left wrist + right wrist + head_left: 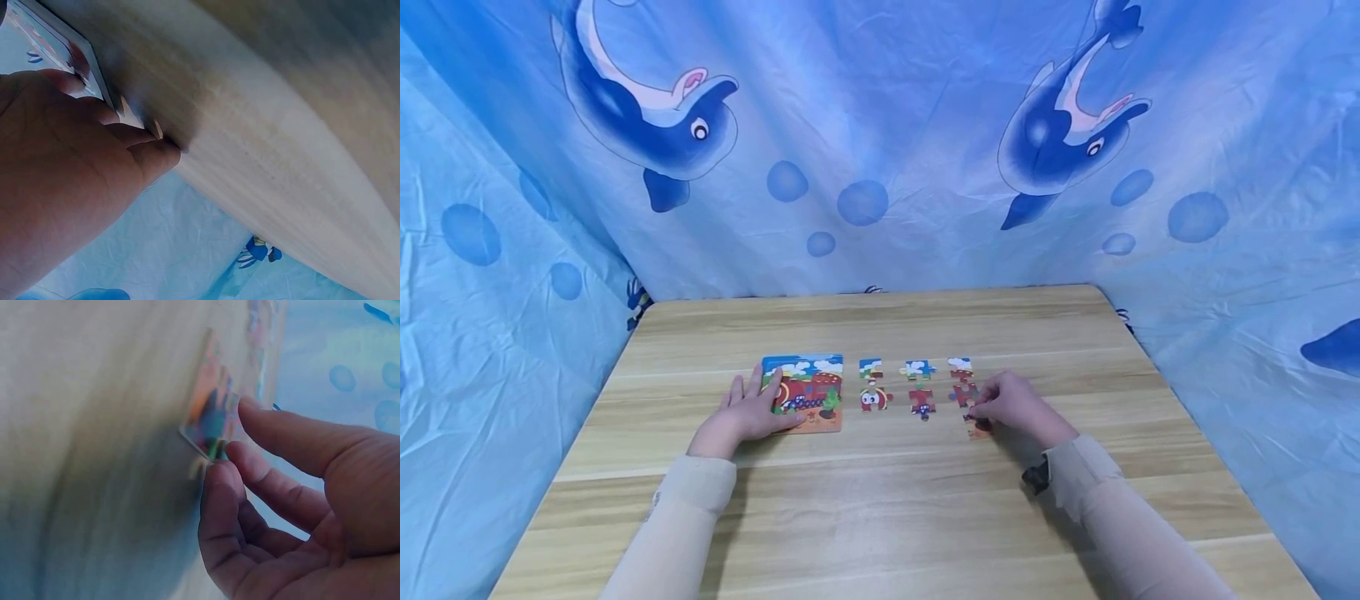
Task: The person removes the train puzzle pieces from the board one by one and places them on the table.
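My left hand [747,414] lies spread over the left part of a picture puzzle board [812,392], which shows a red train under a blue sky. In the left wrist view, the fingertips meet the board's edge [100,78] and the table. On the right, my right hand [1018,407] pinches the orange-bottomed puzzle piece [976,432] between thumb and fingers. That piece [203,394] appears at the fingertips in the right wrist view, its far end blurred. Right above it in the head view is a red puzzle piece [964,394], partly covered by the fingers.
Between the hands lie loose pieces: a sky piece [871,368], a train-face piece [873,400], a cloud piece [918,369] and a red piece with blue [922,403]. Another cloud piece [960,367] is at the right. A dolphin-print curtain [880,150] surrounds the wooden table [880,517].
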Motion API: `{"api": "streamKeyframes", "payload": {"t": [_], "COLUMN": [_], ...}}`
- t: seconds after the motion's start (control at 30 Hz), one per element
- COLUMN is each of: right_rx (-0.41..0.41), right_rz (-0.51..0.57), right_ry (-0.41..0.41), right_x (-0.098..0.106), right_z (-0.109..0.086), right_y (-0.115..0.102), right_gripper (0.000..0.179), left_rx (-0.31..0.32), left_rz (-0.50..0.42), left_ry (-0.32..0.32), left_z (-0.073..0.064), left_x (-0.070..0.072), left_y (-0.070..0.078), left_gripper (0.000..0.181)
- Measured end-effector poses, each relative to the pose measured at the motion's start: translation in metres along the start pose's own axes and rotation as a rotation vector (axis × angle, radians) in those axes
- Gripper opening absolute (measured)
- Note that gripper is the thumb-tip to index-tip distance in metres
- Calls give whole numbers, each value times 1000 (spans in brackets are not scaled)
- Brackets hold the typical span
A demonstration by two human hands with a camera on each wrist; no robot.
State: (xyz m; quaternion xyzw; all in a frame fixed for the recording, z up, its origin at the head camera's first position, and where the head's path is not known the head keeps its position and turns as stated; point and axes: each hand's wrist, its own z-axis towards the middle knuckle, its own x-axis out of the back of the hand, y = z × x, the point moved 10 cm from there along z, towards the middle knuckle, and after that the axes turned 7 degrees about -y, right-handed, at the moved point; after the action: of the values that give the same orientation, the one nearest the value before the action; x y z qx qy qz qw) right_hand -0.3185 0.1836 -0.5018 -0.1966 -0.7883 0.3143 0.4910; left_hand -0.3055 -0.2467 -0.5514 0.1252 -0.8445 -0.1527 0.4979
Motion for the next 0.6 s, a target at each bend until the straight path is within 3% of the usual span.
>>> {"api": "streamKeyframes", "payload": {"t": [0.17, 0.37, 0.6], "right_rx": [-1, 53, 109], "right_rz": [40, 44, 91], "right_ry": [3, 52, 85], "right_x": [11, 22, 18], "right_z": [-3, -3, 1], "right_y": [-2, -20, -47], "right_gripper": [13, 15, 18], "left_rx": [-10, -3, -11], "left_rz": [-21, 8, -17], "left_ry": [5, -4, 3], "left_z": [-4, -4, -10], "left_x": [2, 2, 6], "left_y": [5, 8, 10], "left_gripper": [132, 135, 133]}}
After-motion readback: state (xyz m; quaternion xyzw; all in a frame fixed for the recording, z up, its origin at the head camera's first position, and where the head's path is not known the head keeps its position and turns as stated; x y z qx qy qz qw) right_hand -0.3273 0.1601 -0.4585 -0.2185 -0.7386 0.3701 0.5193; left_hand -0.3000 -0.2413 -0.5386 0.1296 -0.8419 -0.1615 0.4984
